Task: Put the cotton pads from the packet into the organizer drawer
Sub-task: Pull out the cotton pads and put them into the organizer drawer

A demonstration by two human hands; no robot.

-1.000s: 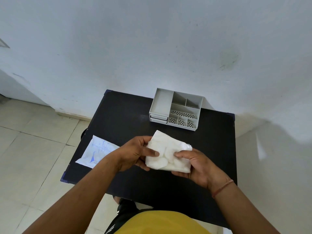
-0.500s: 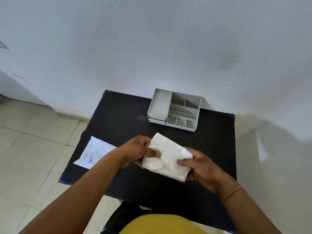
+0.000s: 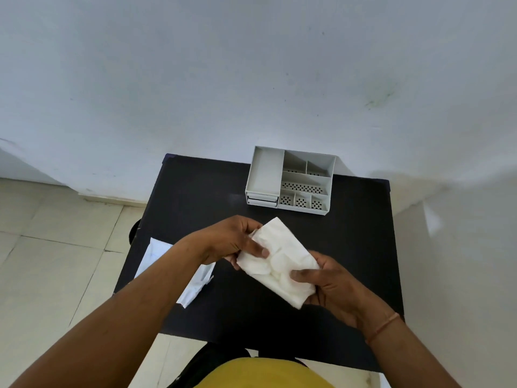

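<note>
A white bundle of cotton pads [image 3: 279, 261] is held between both hands above the middle of the black table [image 3: 195, 191]. My left hand [image 3: 232, 242] grips its upper left end with the thumb on top. My right hand [image 3: 330, 284] cups its lower right end from below. Round pads show on the bundle's top face. The white organizer [image 3: 291, 180] stands at the table's far edge, apart from the hands, with two shut drawers [image 3: 261, 199] at its front left.
A flat printed plastic packet [image 3: 195, 287] lies at the table's left edge, partly under my left forearm. A pale wall rises right behind the table. Tiled floor lies to the left. My yellow shirt shows at the bottom.
The bundle has tilted further, its right end dropping lower and nearer to me. Both hands kept their grip and shifted slightly with it.
</note>
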